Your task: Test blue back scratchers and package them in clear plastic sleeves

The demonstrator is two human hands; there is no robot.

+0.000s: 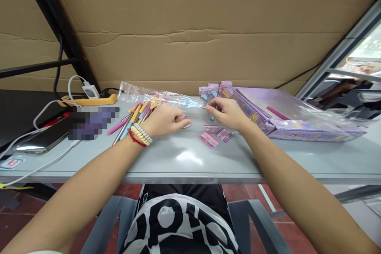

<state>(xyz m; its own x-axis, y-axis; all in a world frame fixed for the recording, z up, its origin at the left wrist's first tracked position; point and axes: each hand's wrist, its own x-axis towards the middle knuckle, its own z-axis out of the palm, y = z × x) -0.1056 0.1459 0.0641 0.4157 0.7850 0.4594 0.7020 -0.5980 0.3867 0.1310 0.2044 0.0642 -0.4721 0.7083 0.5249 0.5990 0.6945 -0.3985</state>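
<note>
My left hand (165, 121), wearing bracelets, is closed with a small pink-and-purple printed card (186, 120) showing at its thumb and fingers. Curled above the table, my right hand (228, 113) has thumb and forefinger close together at the end of a long clear plastic bag (178, 100); what they pinch is too small to tell. Several small printed cards (208, 139) lie just below the right hand. Behind it rest small packets with purple tops (213, 88). Several colored pens (135, 115) lie beside my left hand.
An open purple box (303, 134) with a pink pen (277, 112) and clear wrapping stands at right. Left are a phone (41, 139), white cables (56, 160) and a yellow power strip (105, 100). A cardboard wall (190, 16) closes off the back.
</note>
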